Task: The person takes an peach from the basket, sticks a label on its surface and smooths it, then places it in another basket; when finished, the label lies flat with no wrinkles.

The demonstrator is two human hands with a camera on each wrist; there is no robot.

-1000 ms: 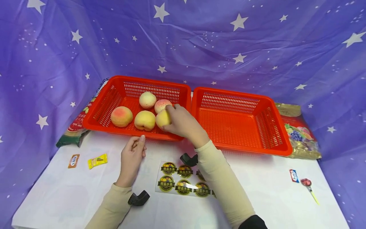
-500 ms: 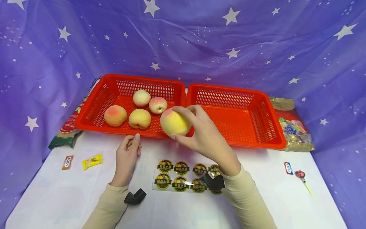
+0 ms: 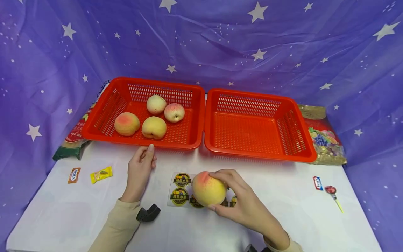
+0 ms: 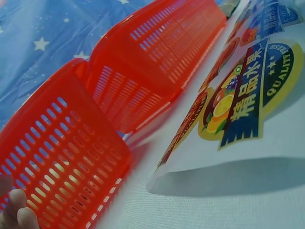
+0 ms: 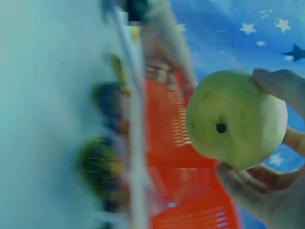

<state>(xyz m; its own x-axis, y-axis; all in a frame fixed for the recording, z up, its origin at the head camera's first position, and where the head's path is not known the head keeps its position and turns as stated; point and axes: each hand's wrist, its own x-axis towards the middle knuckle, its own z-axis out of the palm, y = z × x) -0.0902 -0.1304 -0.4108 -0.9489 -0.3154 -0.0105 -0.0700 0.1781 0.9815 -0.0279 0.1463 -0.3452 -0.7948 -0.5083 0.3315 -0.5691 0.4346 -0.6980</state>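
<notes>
Yellow and blushed with pink, one peach (image 3: 209, 189) is gripped between the thumb and fingers of the right hand (image 3: 242, 197) over the sticker sheet (image 3: 179, 196). Left of the sheet, the left hand (image 3: 140, 166) lies loosely curled, holding nothing visible. Beyond the sheet, four more peaches (image 3: 154, 127) sit in the left basket (image 3: 185, 133), while the right basket (image 3: 248, 134) shows no fruit. No label shows on any peach, suggesting an early stage with most work left.
</notes>
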